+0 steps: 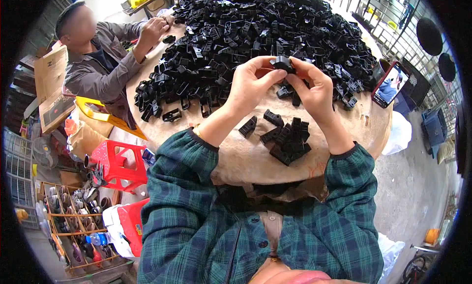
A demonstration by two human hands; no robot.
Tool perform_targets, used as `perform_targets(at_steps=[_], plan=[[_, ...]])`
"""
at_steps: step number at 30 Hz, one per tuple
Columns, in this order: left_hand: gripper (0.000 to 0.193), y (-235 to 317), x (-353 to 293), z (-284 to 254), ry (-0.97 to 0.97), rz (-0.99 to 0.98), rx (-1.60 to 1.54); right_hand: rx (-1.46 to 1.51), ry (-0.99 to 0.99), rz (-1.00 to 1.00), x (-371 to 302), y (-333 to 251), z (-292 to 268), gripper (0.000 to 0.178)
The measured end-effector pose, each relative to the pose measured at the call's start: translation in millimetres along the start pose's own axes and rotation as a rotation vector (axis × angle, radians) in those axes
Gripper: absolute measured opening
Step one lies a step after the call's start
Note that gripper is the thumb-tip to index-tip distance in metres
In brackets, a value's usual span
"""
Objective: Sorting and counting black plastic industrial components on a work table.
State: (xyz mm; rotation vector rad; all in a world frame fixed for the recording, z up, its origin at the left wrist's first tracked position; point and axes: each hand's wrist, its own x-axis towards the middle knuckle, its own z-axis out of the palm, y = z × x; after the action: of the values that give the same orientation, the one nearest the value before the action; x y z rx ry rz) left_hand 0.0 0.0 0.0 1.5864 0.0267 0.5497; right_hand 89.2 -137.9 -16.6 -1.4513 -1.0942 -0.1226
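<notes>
My left hand [250, 85] and my right hand [314, 90] meet above a round table [246, 156], both pinching one small black plastic part [282, 64] between their fingertips. A big heap of the same black plastic parts [255, 33] covers the far half of the table. Nearer to me, a small cluster of these parts [290, 139] lies under my hands, with a few loose ones [248, 127] beside it. My sleeves are green plaid.
Another person in a grey jacket [98, 63] sits at the table's left and handles a part [168, 38]. A phone in a red case [390, 85] leans at the table's right edge. Red plastic stools [118, 163] and a shoe rack [78, 220] stand at the lower left.
</notes>
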Motion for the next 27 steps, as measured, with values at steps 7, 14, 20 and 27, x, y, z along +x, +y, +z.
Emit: perform_targets(at_steps=[7, 14, 20, 27], plan=[[0.028, -6.6, 2.1, -4.4, -0.006, -0.042, 0.013, 0.051, 0.041, 0.026, 1.9, 3.9, 0.8, 0.032], [0.029, -9.4, -6.9, 7.6, 0.012, -0.076, -0.253, -0.415, 0.106, -0.372, 3.5, -10.0, 6.2, 0.030], [0.029, -1.9, -7.1, 12.6, 0.043, -0.107, -0.489, -0.462, 0.111, -0.458, 1.9, -9.0, 8.7, 0.034], [0.039, 14.2, -8.6, -2.9, -0.303, 0.040, 0.629, -0.053, 0.051, 0.168, 10.9, 8.0, -28.1, 0.022]])
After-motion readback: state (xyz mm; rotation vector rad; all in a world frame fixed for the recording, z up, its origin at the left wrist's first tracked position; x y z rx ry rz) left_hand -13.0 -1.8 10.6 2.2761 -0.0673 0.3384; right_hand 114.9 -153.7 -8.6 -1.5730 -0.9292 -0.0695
